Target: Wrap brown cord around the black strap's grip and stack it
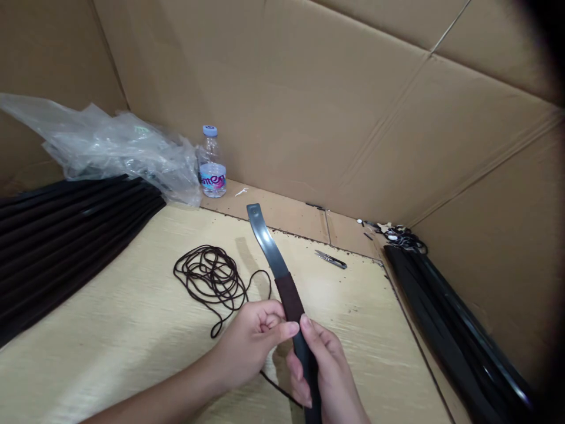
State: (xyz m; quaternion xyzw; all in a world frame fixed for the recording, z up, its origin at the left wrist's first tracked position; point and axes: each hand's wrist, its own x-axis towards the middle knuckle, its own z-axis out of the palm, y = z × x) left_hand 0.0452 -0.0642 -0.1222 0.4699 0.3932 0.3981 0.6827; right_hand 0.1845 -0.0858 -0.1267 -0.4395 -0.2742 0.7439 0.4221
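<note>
Black strip (pixel 269 250) in closed fingers (pixel 285 334), your left hand (pixel 249 338) and right hand (pixel 329 359) sit right of the cord pile (pixel 212 277).

2 hands (pixel 251 338) (pixel 326 359), 1 held strip (pixel 289 297), 1 cord tangle (pixel 214 272), 1 bottle (pixel 212 174), 1 cutter (pixel 333 260).

1 plastic bottle (pixel 213 179) with a blue cap and a printed label stands upright beside crumpled see-through plastic (pixel 128 147). Near the bottle lies 1 small white scrap (pixel 242 191). Brown cardboard (pixel 282 106) rises behind, and loose litter (pixel 404 237) lies heaped toward the right corner.
</note>
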